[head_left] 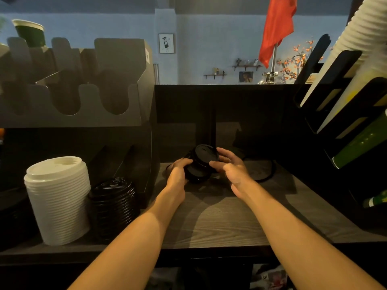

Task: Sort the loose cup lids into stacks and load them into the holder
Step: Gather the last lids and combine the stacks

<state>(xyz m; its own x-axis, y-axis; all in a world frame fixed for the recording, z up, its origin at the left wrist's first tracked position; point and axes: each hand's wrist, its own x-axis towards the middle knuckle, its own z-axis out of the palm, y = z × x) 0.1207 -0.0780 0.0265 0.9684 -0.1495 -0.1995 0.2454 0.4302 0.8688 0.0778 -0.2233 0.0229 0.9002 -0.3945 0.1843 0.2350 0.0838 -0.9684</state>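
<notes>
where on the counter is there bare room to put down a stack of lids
Bare wood counter lies between the forearms, toward the front edge. Crowded: left, by the white lid stack and black lid stack; back, around the black lids.

Showing two forearms, bare from the bottom edge of the frame up to the wrists. Wearing no sleeves, cuffs, or gloves anywhere in view. Carrying no watch, bracelet, or band on either wrist. Ending in the left grip (178, 170) and the right grip (232, 168), both uncovered. Showing no rings on the fingers (216, 164) that can be seen, though several are partly hidden. Looking smooth along both arms, with no marks or tattoos to be made out in the dim, warm light. Keeping the nails too small and shadowed to tell anything about them. Leaving upper arms and shoulders outside the frame.
</notes>
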